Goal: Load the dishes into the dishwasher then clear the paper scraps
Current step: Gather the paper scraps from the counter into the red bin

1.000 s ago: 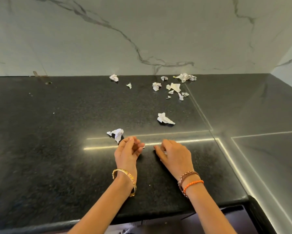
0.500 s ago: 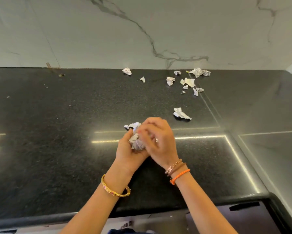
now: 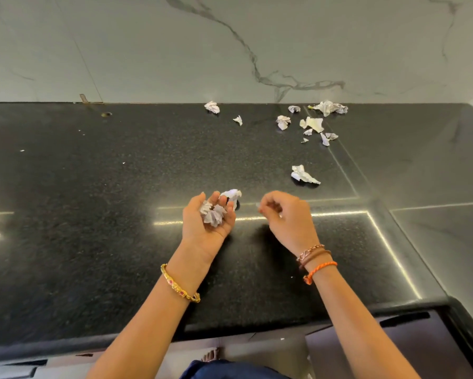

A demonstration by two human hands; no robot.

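Our left hand point(image 3: 206, 222) cups crumpled paper scraps point(image 3: 213, 214) in a loose grip; our right hand point(image 3: 287, 217) hovers over the tabletop point(image 3: 93, 214), fingers curled, holding nothing we can make out.

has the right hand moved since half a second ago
Yes. The right hand was over the left hand, pressed to the paper wad. Now it sits apart to the right, nearer the countertop seam, its fingers curled.

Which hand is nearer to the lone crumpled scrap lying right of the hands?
Right. The right hand is just below-left of that scrap; the left hand lies farther left.
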